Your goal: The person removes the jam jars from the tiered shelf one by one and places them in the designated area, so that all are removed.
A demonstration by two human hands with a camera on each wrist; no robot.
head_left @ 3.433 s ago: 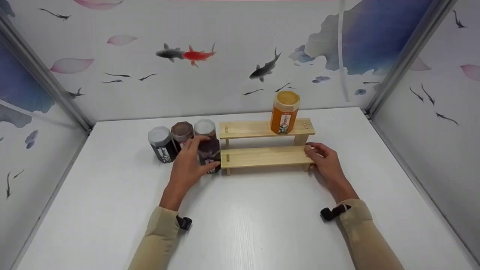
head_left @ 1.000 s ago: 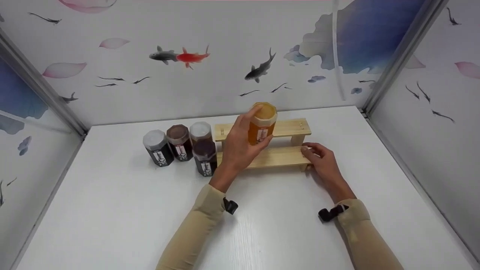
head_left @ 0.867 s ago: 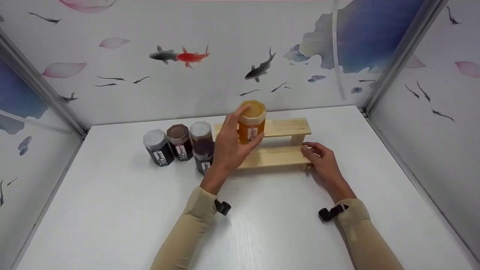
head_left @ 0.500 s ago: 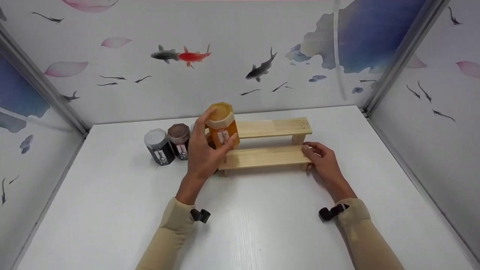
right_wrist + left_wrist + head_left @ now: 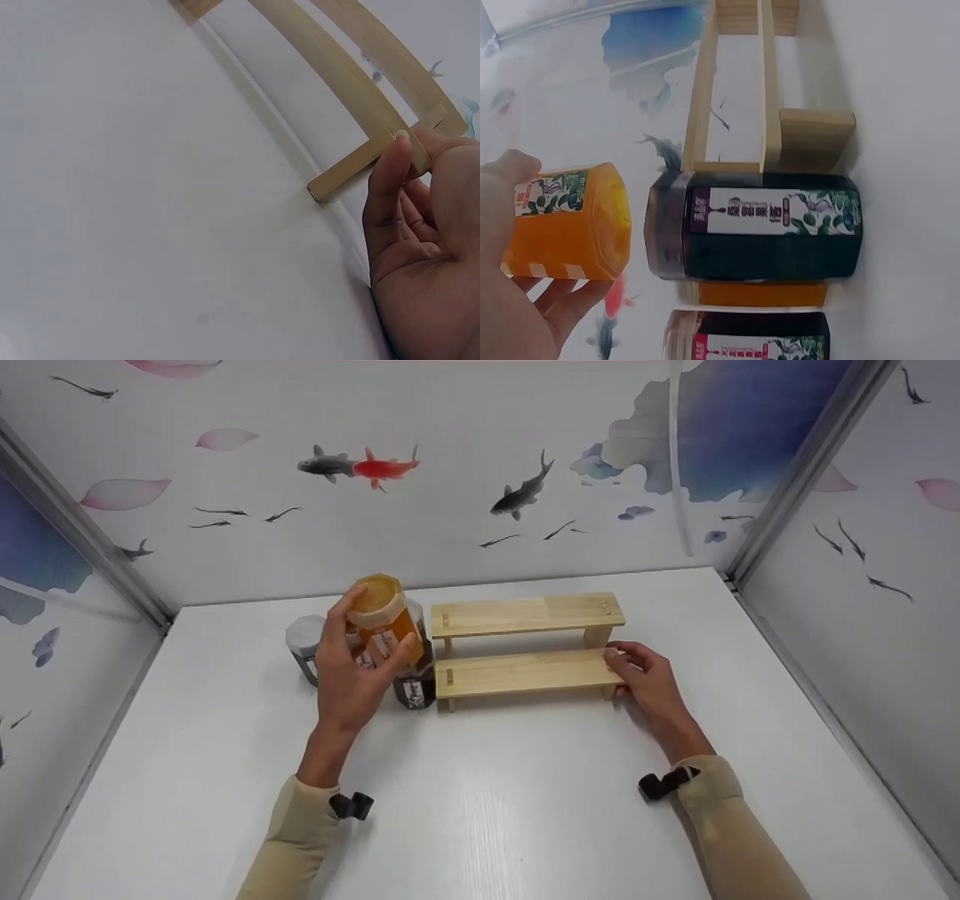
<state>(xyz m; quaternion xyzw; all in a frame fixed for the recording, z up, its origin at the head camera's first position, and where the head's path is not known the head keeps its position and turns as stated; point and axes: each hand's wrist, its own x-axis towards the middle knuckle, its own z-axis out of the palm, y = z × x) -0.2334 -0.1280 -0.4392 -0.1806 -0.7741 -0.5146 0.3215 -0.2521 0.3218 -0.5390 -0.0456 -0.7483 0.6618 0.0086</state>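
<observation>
My left hand (image 5: 349, 679) grips an orange jar (image 5: 390, 628) with a yellowish lid, tilted and raised above the other jars. In the left wrist view the same orange jar (image 5: 577, 221) hangs apart from a dark jar (image 5: 772, 225) that stands against the shelf. My right hand (image 5: 649, 690) pinches the right end of the lower board of a two-step wooden shelf (image 5: 532, 673). The right wrist view has this right hand (image 5: 420, 232) with thumb and fingers on the corner of the wooden shelf (image 5: 337, 75). Both boards are bare.
A grey-lidded dark jar (image 5: 304, 641) stands left of my left hand. The dark jar (image 5: 415, 690) is close to the shelf's left end. Other jars are partly hidden behind the held one. White table surface (image 5: 480, 810) lies in front, with printed walls behind and beside.
The orange jar has been taken off the upper board and carried left, over the standing jars. My left hand earlier was at the dark jar. My right hand has stayed on the shelf.
</observation>
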